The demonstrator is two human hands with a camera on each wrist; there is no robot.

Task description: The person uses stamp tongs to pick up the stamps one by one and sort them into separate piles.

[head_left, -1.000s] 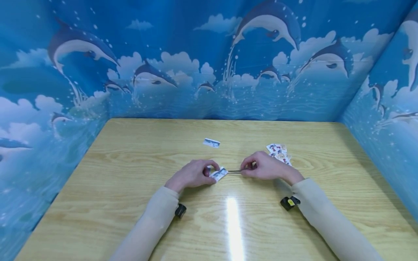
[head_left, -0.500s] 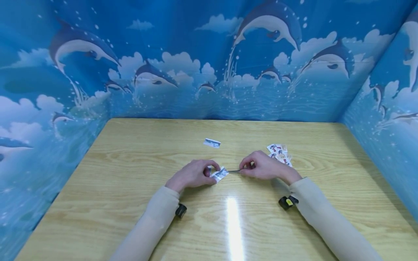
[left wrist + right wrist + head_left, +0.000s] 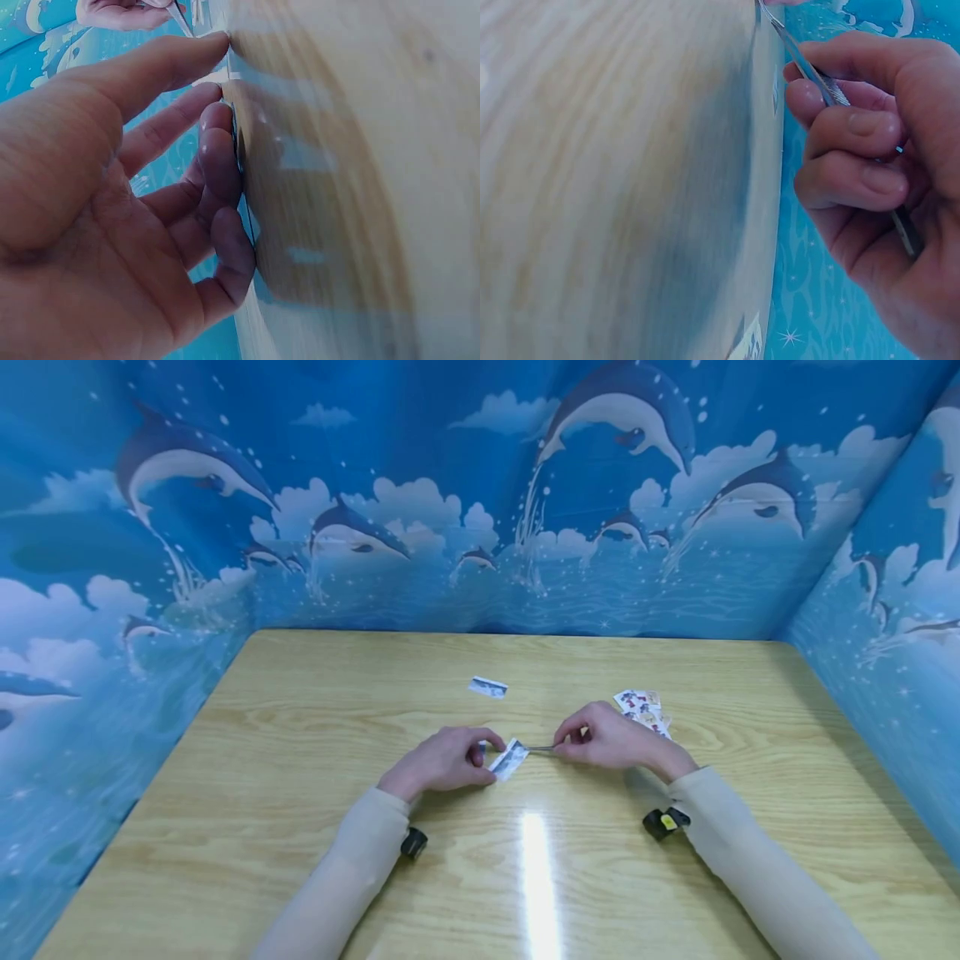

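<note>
On the table lies a small white and blue printed slip, tilted, with my left hand at its left end. The thumb and index finger are spread and press down at its edges, while the other fingertips rest on the tabletop in the left wrist view. A second bit of printed paper shows between those fingers. My right hand pinches metal tweezers, whose tips meet the slip's upper right corner. The tweezers' rear end lies against the palm in the right wrist view.
A similar blue and white slip lies farther back on the wooden table. Several overlapping printed pieces of paper are behind my right hand. A dolphin-print curtain stands along the back and sides.
The slip's right end has shifted slightly right and away from me, and it slants more steeply. The tweezers and right hand moved slightly with it; my left hand stayed in place.
</note>
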